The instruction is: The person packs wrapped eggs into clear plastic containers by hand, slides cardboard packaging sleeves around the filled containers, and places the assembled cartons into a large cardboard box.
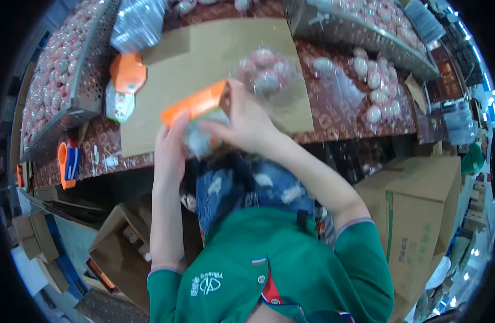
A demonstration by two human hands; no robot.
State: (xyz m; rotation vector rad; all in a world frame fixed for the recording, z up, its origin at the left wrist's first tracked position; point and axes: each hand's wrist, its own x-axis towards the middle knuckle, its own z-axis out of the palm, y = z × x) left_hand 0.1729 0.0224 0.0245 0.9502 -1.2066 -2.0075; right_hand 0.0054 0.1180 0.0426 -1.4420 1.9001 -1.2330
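Both hands hold a small orange and white box above the near edge of the cardboard sheet. My left hand grips its left end, fingers closed around the lower corner. At the right end, my right hand has its fingers behind the box and its thumb across the front. The box's white lower face is blurred. Beyond my right hand, a clear-wrapped bunch of pink and white balls lies on the sheet. An orange piece and a white-green packet lie to the left.
Metal bins of wrapped balls stand left and right. Loose white balls lie at right, clear plastic packs at back left. An orange and blue tape dispenser sits front left. Open cartons stand below the table.
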